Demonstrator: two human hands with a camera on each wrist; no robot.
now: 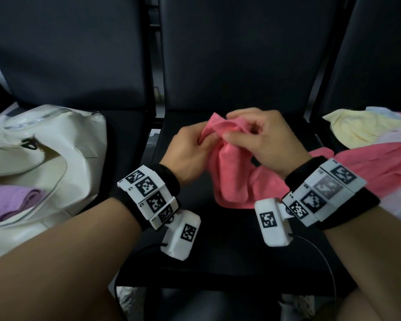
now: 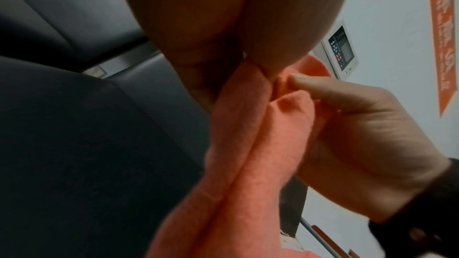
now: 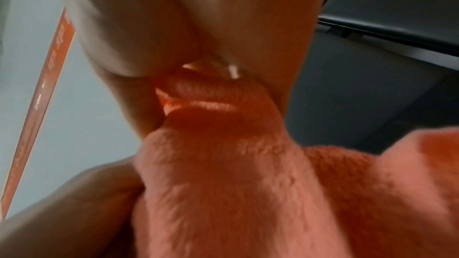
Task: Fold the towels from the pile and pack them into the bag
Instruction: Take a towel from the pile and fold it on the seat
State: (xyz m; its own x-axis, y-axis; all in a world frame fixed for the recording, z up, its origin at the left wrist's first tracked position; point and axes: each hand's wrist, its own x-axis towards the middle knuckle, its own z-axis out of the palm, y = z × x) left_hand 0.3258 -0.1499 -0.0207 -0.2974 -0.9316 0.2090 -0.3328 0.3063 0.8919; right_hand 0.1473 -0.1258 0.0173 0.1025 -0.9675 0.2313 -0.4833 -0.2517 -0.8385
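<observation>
Coral-pink fleecy towel [image 1: 232, 172]: bunched on the black seat [image 1: 218, 251] at centre, your left hand [image 1: 190, 154] and right hand [image 1: 264, 140] pinching its top edge; the cloth trails toward 5 o'clock; cream zip-top bag [image 1: 56, 144] lies at 9 o'clock, nearer your left

Counted from the head view: two hands, left hand [image 1: 190, 156] and right hand [image 1: 266, 140]. One cream bag [image 1: 63, 144]. One purple towel [image 1: 12, 200] inside it. Two pink towels: pink towel in hand [image 1: 234, 177], second pink towel [image 1: 377, 165]. One yellow towel [image 1: 361, 128]. Three dark seats [image 1: 229, 66].
</observation>
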